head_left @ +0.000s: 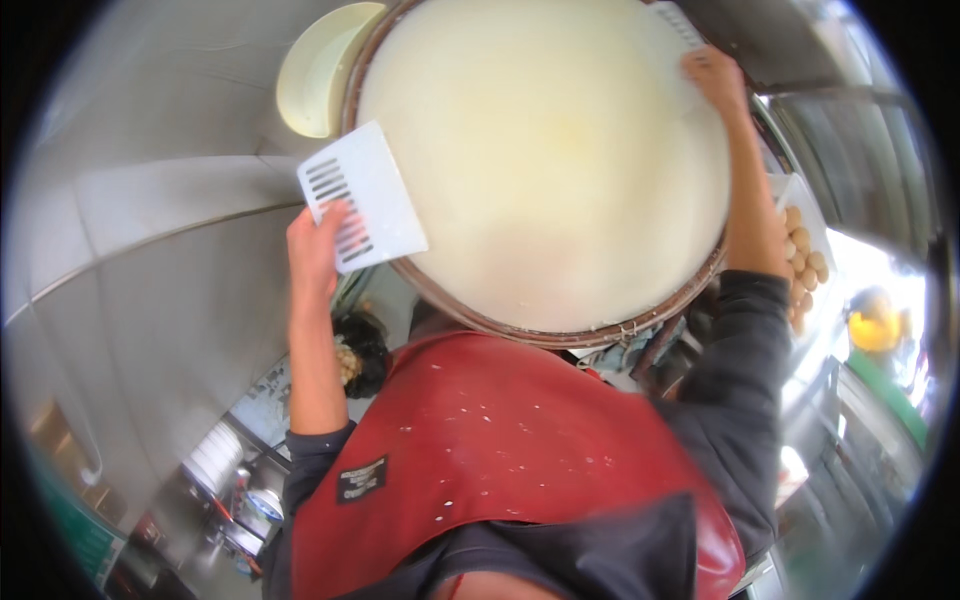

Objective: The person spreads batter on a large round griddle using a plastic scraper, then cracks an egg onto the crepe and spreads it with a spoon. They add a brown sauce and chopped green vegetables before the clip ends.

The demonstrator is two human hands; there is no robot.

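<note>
A wide round tub with a brown rim [560, 338] stands in front of me, filled with a smooth pale cream-coloured mass [540, 160]; I cannot tell whether it is batter or soft dough. My left hand [315, 248] grips a white slotted scraper [388, 195] by its slotted side. That scraper is tilted over the tub's left rim, its broad plain edge toward the mass. At the far right of the tub, my right hand [716, 78] is closed on a second white slotted scraper [676, 22], partly cut off by the picture's upper edge.
Beyond the left rim sits a pale yellow bowl [304, 85]. Right of the tub, a white container holds several brown eggs [806, 268]. A metal wall [170, 330] runs along the left. A dark bag [365, 350] lies below the left rim, close to my red apron [500, 430].
</note>
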